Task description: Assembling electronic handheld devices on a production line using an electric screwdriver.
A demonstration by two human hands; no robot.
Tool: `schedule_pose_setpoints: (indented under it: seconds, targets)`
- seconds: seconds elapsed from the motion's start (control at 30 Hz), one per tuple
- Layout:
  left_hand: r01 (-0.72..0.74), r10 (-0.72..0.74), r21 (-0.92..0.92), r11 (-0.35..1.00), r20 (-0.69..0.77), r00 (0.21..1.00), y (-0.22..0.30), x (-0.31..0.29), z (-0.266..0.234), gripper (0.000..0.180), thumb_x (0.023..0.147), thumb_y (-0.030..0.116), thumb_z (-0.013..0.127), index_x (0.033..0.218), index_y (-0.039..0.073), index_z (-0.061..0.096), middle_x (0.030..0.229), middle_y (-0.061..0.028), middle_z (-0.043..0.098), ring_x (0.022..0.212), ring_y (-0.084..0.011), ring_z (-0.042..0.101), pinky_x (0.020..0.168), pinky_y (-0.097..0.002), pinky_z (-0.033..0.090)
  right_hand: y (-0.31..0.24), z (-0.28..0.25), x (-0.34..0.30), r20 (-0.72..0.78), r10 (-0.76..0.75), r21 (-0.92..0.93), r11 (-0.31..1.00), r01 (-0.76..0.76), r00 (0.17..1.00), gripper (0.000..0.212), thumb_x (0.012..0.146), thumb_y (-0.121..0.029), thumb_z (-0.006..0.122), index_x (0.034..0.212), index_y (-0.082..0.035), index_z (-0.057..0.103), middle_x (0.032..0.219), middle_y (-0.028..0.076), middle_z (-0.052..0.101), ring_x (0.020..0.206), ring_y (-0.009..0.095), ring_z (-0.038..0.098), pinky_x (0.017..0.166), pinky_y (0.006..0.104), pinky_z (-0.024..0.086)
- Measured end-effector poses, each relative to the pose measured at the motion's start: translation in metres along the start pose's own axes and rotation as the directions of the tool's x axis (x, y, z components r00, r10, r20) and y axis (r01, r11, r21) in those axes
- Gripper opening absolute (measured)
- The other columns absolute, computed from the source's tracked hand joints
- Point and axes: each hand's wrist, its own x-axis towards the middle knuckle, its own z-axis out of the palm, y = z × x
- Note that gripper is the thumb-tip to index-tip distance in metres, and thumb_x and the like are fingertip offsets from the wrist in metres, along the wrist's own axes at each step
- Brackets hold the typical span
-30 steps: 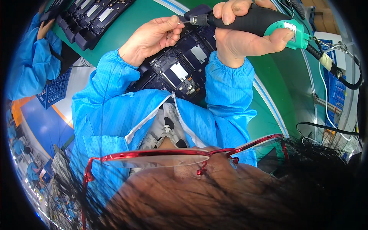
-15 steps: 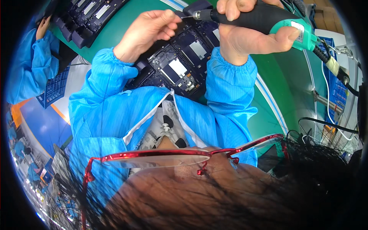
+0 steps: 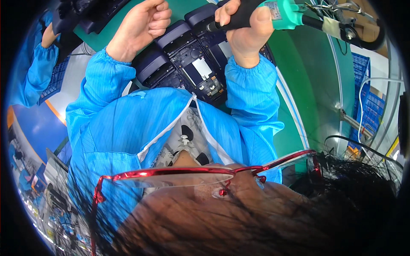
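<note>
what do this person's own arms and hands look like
Both arms wear bright blue sleeves with fine lines in the cloth and gathered cuffs at the wrists. The left grip and right grip are bare hands, without gloves; no watch shows.

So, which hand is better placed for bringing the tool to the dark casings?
Probably the right hand: it grips the black-and-green tool, whose nose appears over the dark casings in this view. The left hand is curled, apart from the tool; I cannot tell whether it holds anything.
</note>
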Motion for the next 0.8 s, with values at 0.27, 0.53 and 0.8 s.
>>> schedule_pose_setpoints:
  seconds: [0.27, 0.53, 0.8]
  targets:
    - [0.005, -0.005, 0.002, 1.000, -0.024, 1.000, -0.004, -0.004, 0.003, 0.031, 0.098, 0.031, 0.042, 0.073, 0.013, 0.040, 0.063, 0.0052, 0.031, 0.050, -0.0036, 0.024, 0.041, -0.0181, 0.021, 0.008, 0.000, -0.002, -0.019, 0.012, -0.037, 0.999, -0.013, 1.000, 0.053, 0.076, -0.042, 0.070, 0.103, -0.004, 0.046, 0.071, 0.008, 0.052, 0.054, 0.017, 0.051, 0.051, 0.0292, 0.046]
    - [-0.010, 0.010, 0.004, 1.000, -0.043, 0.999, 0.003, 0.002, 0.002, 0.028, 0.097, 0.030, 0.044, 0.077, 0.012, 0.042, 0.065, 0.0053, 0.032, 0.053, -0.0037, 0.026, 0.042, -0.0184, 0.022, 0.018, -0.007, 0.002, 0.000, 0.052, -0.088, 0.995, -0.052, 0.999, 0.053, 0.078, -0.046, 0.068, 0.105, -0.006, 0.047, 0.075, 0.009, 0.054, 0.056, 0.018, 0.052, 0.054, 0.0315, 0.046]
    - [-0.015, 0.017, 0.040, 0.999, -0.048, 0.999, -0.013, 0.005, -0.002, 0.022, 0.093, 0.022, 0.052, 0.075, 0.010, 0.048, 0.059, 0.0068, 0.033, 0.047, -0.0040, 0.027, 0.040, -0.0197, 0.020, 0.022, -0.004, -0.007, 0.098, 0.132, -0.087, 0.988, -0.124, 0.986, 0.047, 0.072, -0.037, 0.070, 0.097, -0.004, 0.048, 0.070, 0.009, 0.049, 0.055, 0.020, 0.050, 0.052, 0.0338, 0.044]
